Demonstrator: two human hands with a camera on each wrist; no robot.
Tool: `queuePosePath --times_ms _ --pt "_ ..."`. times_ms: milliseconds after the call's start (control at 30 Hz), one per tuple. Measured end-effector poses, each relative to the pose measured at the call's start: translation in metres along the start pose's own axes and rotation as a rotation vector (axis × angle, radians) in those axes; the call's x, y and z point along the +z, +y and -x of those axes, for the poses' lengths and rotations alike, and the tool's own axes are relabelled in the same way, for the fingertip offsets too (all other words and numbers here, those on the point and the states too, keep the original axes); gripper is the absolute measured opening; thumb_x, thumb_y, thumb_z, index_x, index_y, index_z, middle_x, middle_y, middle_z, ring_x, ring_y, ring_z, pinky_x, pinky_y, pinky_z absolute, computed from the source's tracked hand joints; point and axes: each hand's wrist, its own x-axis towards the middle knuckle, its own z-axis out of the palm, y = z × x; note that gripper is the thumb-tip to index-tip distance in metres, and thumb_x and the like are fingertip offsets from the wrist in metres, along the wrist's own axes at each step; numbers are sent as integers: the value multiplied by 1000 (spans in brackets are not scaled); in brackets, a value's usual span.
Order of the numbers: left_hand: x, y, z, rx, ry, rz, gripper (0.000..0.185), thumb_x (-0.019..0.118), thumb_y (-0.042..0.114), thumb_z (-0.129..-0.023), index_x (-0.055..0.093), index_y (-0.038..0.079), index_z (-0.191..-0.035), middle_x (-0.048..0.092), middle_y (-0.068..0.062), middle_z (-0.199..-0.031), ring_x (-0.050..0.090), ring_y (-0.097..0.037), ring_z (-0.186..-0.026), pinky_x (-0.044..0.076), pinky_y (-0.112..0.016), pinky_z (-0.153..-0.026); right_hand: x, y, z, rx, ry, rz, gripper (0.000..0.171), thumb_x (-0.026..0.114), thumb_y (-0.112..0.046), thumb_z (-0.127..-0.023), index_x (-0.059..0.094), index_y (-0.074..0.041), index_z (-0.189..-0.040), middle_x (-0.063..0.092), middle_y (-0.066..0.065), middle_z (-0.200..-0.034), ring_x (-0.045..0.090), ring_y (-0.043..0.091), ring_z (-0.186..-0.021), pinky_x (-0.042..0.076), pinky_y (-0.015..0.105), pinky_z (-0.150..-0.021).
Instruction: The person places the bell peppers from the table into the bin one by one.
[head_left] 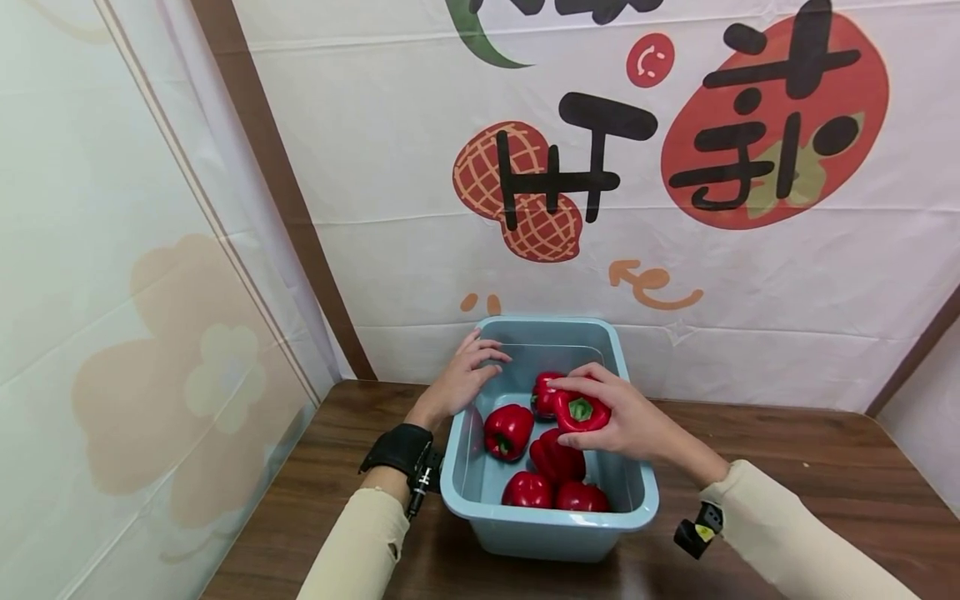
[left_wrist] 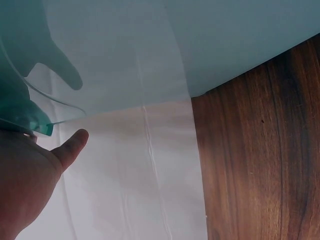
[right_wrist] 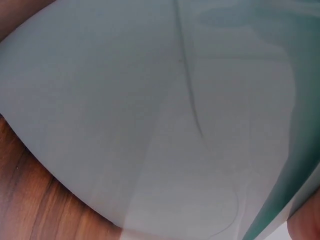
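A light blue plastic bin [head_left: 547, 527] stands on a wooden table and holds several red bell peppers [head_left: 508, 431]. My right hand [head_left: 626, 417] grips one more red pepper [head_left: 581, 411] by its top, just above the others inside the bin. My left hand [head_left: 461, 382] holds the bin's left rim near the far corner, fingers curled over the edge. In the left wrist view my thumb [left_wrist: 70, 147] lies beside the translucent rim [left_wrist: 35, 122]. The right wrist view is filled by the bin's outer wall [right_wrist: 150, 125].
The brown wooden table [head_left: 787, 450] reaches out to the right and front of the bin. A white printed cloth backdrop [head_left: 675, 275] hangs directly behind the bin, and a pale panel [head_left: 112, 333] closes the left side.
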Motion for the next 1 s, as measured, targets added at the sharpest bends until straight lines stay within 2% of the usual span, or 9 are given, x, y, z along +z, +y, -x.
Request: queuePosePath --times_ms 333,433,667,1000 --pt "-1 -3 0 -4 1 -2 28 50 14 -100 70 7 -119 46 -16 -147 6 -27 -152 14 -62 -118 1 1 -1 -28 -24 56 75 89 -27 -71 57 -22 -139 53 1 -127 53 23 -115 56 24 -77" --pt "-1 -2 0 -3 -1 -4 29 50 14 -100 70 7 -119 46 -16 -147 6 -27 -152 15 -62 -118 1 0 -1 -25 -29 56 75 89 -24 -70 58 -23 -139 53 1 -127 53 23 -115 56 24 -77" --pt "-1 -1 0 -5 -2 -1 29 49 14 -100 70 6 -119 45 -16 -147 5 -27 -152 14 -61 -119 1 -1 -1 -17 -44 77 74 89 -31 -71 59 -23 -138 53 0 -127 53 22 -115 56 23 -78" --pt "0 -3 -1 13 2 -45 28 50 13 -100 71 8 -117 48 -16 -145 7 -27 -152 12 -58 -120 1 -3 -1 -1 -60 107 72 89 -32 -71 60 -22 -136 54 -1 -126 52 21 -116 56 23 -78"
